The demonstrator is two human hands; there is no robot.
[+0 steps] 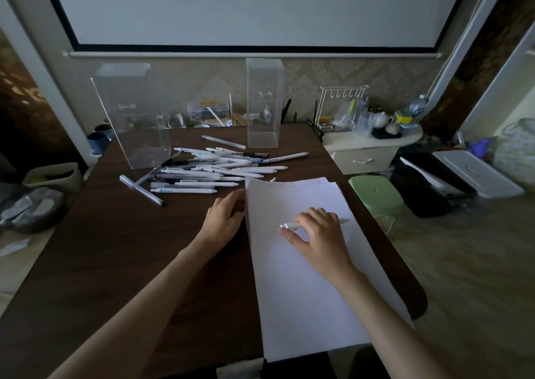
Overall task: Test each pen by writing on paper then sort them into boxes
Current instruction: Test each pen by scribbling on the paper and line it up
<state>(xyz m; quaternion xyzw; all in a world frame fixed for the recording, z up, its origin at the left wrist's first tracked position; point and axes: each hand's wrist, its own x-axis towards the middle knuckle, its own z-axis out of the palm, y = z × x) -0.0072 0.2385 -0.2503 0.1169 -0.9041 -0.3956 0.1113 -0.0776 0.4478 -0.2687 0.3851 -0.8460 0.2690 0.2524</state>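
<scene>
**Sorting barely begun: one pen in hand, the heap untouched**

The task looks to be at its start. A heap of pens [214, 170] lies loose on the dark counter [115, 263] above the middle of the frame, a few of them strayed off to its left. The two clear boxes [130, 118] [263, 103] stand upright behind the heap, one at upper left and one near the centre, and I see no pen in either. The paper [304, 277], a thin stack running from centre to lower right, looks blank where it shows.

The right hand [318, 234] lies on the paper with its fingers curled over a white pen [289, 226] that lies crosswise, both ends poking out, thumb spread apart. The left hand [225, 216] sits at the paper's left edge with its fingers bent against it.

Nearly everything is left: testing this pen, then every pen in the heap, then boxing each.

Dim light blurs detail. I cannot tell whether the left hand pinches the sheets or only steadies them, whether the pen is lifted or lying, or which end is the tip
</scene>
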